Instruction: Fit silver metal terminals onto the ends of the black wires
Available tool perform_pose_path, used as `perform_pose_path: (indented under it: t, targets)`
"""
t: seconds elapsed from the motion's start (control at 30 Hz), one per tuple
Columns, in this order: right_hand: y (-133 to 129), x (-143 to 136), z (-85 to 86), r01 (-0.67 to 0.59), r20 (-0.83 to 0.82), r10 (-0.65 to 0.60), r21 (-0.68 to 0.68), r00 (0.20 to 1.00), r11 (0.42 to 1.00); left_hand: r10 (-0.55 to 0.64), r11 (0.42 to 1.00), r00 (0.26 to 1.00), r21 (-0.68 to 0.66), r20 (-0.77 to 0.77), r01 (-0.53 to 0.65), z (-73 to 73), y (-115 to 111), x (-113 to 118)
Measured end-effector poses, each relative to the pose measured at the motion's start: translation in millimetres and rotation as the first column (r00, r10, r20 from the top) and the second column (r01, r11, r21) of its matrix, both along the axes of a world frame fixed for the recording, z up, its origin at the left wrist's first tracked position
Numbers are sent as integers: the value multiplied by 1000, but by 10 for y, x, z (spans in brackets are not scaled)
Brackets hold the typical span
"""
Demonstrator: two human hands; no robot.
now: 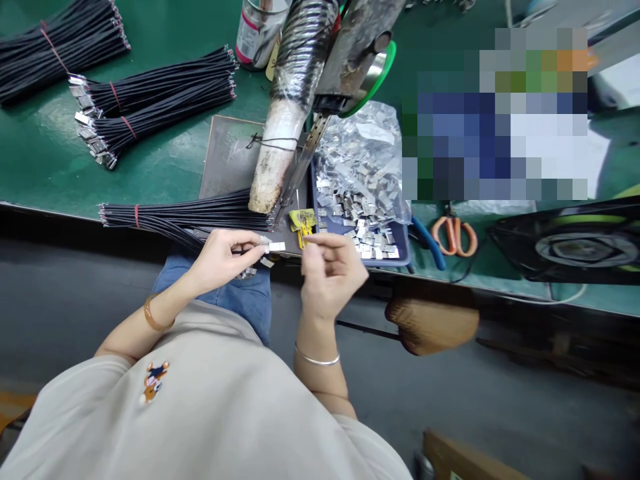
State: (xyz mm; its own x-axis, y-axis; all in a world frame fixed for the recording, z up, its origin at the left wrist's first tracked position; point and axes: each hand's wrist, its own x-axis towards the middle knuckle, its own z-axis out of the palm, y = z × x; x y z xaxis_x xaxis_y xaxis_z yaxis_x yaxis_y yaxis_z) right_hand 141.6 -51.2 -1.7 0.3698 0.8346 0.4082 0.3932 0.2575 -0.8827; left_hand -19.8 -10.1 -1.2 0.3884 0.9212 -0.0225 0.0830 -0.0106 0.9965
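Observation:
My left hand (225, 260) is closed in a pinch at the table's front edge. From its fingertips sticks out a small silver metal connector (277, 246); whether a cable is joined to it is hidden. Close by on the right, my right hand (330, 273) has thumb and index finger pressed together. Anything between them is too small to make out. Just beyond its fingertips is a yellow-wrapped piece (303, 220). A bundle of black cables (195, 212), tied with a red band, lies behind my left hand. More metal connectors (249, 273) show below that hand.
A blue tray (405, 257) holds a plastic bag (360, 147) and many loose metal connectors. A wrapped duct (295, 87) hangs over the work spot. Further off are tied cable bundles (165, 87), a jar (255, 33), orange-handled scissors (455, 235) and blue-handled pliers (429, 243).

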Motion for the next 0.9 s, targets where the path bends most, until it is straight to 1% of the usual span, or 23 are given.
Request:
perform_pose_path:
  t: [0.07, 0.13, 0.17, 0.23, 0.33, 0.4, 0.47, 0.57, 0.67, 0.77, 0.9]
  targets:
    - [-17, 29, -2, 46, -68, -40, 81, 997, 996, 66, 998, 998, 5, 0, -66, -10, -5, 31]
    - [-39, 43, -20, 49, -58, -43, 99, 997, 994, 103, 995, 995, 12, 7, -104, -4, -4, 58]
    - [-49, 44, -35, 44, -11, -43, 94, 999, 995, 109, 994, 994, 15, 13, -109, 3, 0, 69]
    - [-54, 36, -71, 16, 147, -33, 112, 989, 994, 113, 993, 993, 19, 26, -113, 19, 9, 87]
    - [-19, 7, -111, -66, 390, -19, 201, 920, 977, 143, 989, 989, 24, 41, -144, 25, 23, 114]
    - [20, -15, -122, -95, 452, -20, 231, 892, 968, 174, 984, 984, 27, 41, -175, 12, 31, 134]
    - [56, -34, -125, -82, 437, -24, 221, 899, 972, 200, 979, 979, 26, 39, -201, -8, 40, 153]
    - [91, -48, -131, -58, 387, -12, 169, 922, 984, 225, 974, 973, 14, 54, -226, -31, 53, 170]
    - [109, -52, -131, -59, 336, 17, 117, 942, 991, 242, 970, 968, -10, 70, -242, -25, 60, 178]
    - [127, -56, -107, -71, 310, 28, 128, 950, 989, 257, 966, 962, -15, 90, -256, 3, 61, 180]
    - [150, -61, -50, -74, 350, 15, 155, 936, 985, 274, 961, 956, -11, 99, -275, 37, 58, 176]
